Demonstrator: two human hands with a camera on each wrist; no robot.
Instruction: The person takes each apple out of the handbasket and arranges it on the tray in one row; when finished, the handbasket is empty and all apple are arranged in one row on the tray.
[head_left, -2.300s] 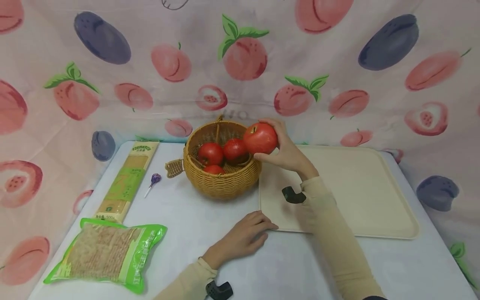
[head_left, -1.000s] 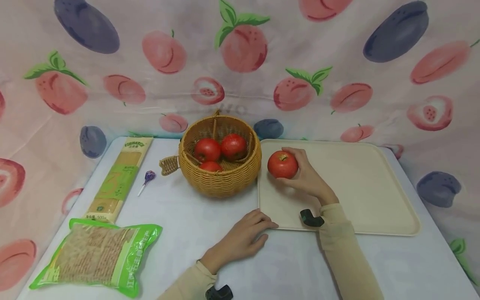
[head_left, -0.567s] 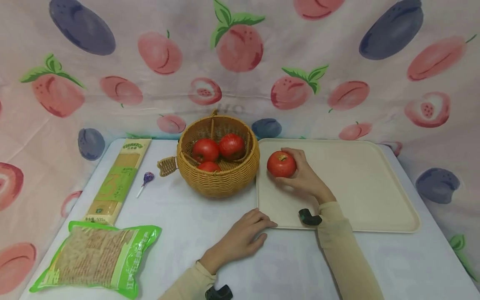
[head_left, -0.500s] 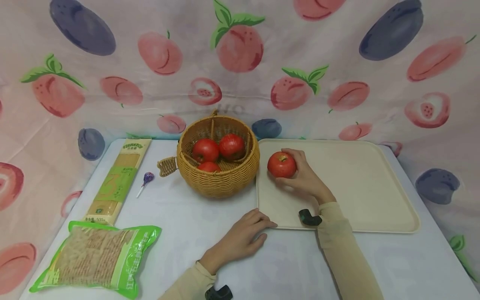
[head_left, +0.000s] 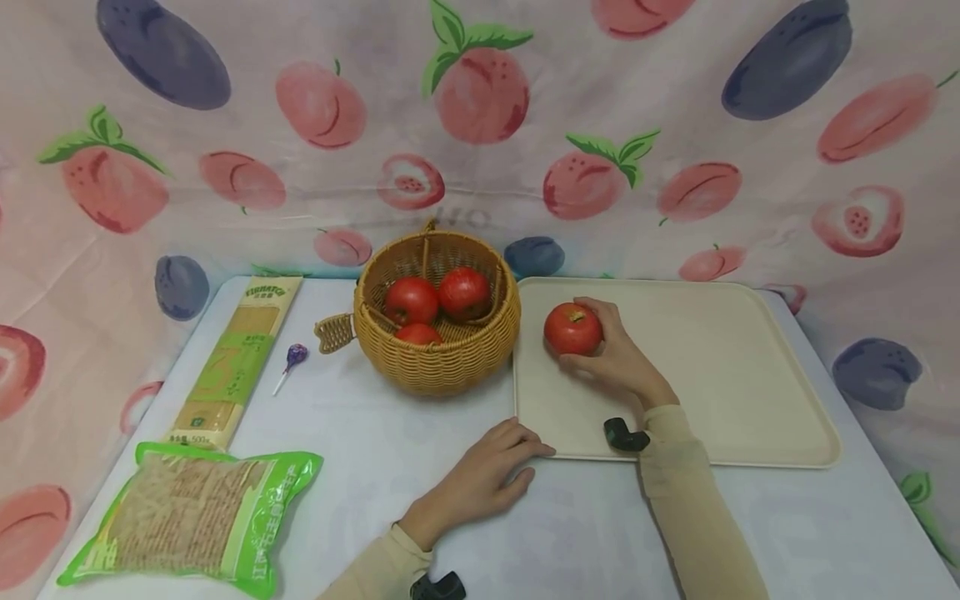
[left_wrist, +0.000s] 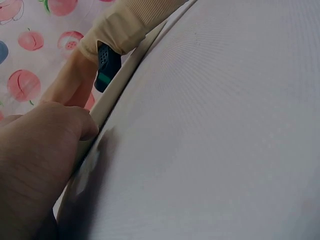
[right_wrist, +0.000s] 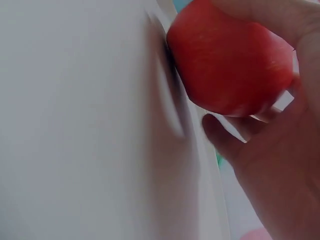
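My right hand (head_left: 618, 358) grips a red apple (head_left: 573, 329) at the left end of the beige tray (head_left: 735, 375), thumb in front and fingers behind. In the right wrist view the apple (right_wrist: 230, 60) sits at or just above the tray surface; I cannot tell whether they touch. My left hand (head_left: 480, 475) lies on the white table, its fingertips at the tray's front left corner, holding nothing. Left of the tray stands a round wicker basket (head_left: 438, 367) with three red apples (head_left: 465, 293) visible inside.
On the left lie a long noodle packet (head_left: 236, 367), a purple-wrapped lollipop (head_left: 296, 356) and a green-edged plastic bag (head_left: 187, 512) of brownish food. The basket has a small woven tail (head_left: 333, 333) on its left. A fruit-print cloth (head_left: 480, 183) rises behind the table.
The apple in my right hand has moved from the basket's right rim down and rightward to the tray. Over the last half second it shifted slightly right. My left hand stays in place.
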